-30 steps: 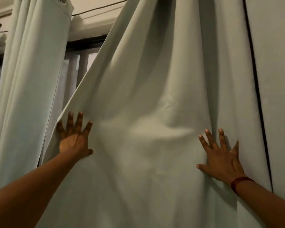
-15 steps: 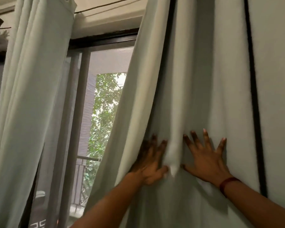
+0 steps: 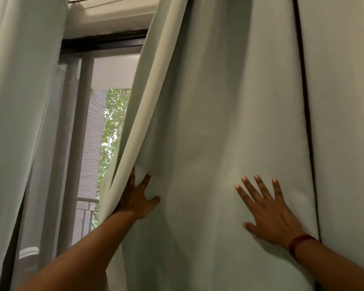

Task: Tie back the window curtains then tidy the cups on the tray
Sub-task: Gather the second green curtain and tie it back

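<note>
The pale green right curtain [image 3: 218, 101] hangs in front of me, its left edge drawn aside from the window [image 3: 114, 76]. My left hand [image 3: 138, 198] presses on the curtain near that edge with fingers spread, and a fold of fabric covers some of them. My right hand [image 3: 267, 208] lies flat on the cloth further right, fingers straight and apart, with a red band [image 3: 298, 242] at the wrist. The left curtain [image 3: 19, 101] hangs loose at the far left. No tie-back, tray or cups are in view.
Between the curtains the dark window frame [image 3: 105, 40], a brick wall, green leaves and a balcony railing [image 3: 86, 208] show. A dark vertical strip [image 3: 302, 80] runs down beside the right curtain, with a pale panel to its right.
One second ago the curtain covered most of the window; my left hand swept it right beside my right hand. My left hand now sits further left again and the bunched fold has flattened.
</note>
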